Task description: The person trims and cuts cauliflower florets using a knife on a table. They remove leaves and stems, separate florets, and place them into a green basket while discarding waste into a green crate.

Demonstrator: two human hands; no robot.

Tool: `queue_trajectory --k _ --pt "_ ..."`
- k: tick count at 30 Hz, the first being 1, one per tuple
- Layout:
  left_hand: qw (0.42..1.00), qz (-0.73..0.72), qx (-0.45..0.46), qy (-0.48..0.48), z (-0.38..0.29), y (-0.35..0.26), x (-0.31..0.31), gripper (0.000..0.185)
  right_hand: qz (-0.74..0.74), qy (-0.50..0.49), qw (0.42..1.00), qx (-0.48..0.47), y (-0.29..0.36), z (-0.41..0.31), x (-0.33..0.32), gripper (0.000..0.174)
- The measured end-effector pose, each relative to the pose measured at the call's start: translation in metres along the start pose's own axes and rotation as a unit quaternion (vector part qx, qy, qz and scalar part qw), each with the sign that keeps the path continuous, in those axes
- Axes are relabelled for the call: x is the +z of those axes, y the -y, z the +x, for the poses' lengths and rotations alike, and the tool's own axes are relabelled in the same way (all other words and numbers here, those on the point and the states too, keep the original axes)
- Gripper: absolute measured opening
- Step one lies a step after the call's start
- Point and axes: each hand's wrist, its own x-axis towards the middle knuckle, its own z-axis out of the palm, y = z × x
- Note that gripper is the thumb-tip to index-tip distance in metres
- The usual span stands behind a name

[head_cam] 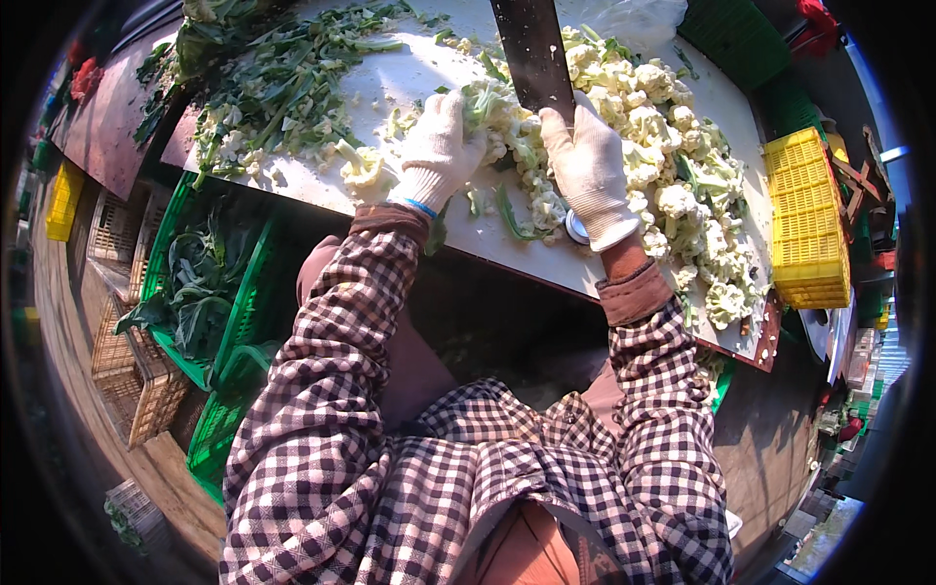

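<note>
My right hand (589, 172), in a white knit glove, grips a broad-bladed knife (537, 58) by its handle. The dark blade points away from me, and a round metal handle end (576, 227) shows below the palm. My left hand (439, 150), gloved as well, is closed against a leafy cauliflower piece (488, 106) just left of the blade; its fingers partly hide the hold. Right of the knife spreads a heap of cauliflower florets (647, 139). One loose floret (360, 164) lies left of my left wrist. Cut leaf trimmings (285, 88) are piled further left.
The white tabletop (417, 66) ends in a front edge below my wrists. A green crate (248, 292) with leaves stands low on the left. A yellow crate (808, 219) is beside the table's right edge. Clear plastic film (629, 22) lies at the far side.
</note>
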Motion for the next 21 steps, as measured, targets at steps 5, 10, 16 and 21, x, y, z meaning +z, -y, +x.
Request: queue_trajectory --k 5,10,16,21 --pt "0.999 -0.007 -0.039 0.028 -0.001 -0.005 -0.012 0.050 -0.123 0.112 0.986 -0.028 -0.038 -0.001 0.056 0.024" --pt "0.994 -0.006 -0.080 0.075 0.004 0.002 -0.017 0.058 -0.171 0.242 0.949 0.108 -0.028 -0.006 0.066 0.030" --pt "0.986 -0.022 -0.128 0.107 0.008 -0.003 -0.025 0.057 -0.167 0.230 0.953 0.104 -0.028 -0.002 0.075 0.029" --pt "0.993 0.044 -0.091 0.063 -0.002 -0.003 -0.010 0.053 -0.172 0.230 0.947 0.141 -0.037 0.008 0.088 0.030"
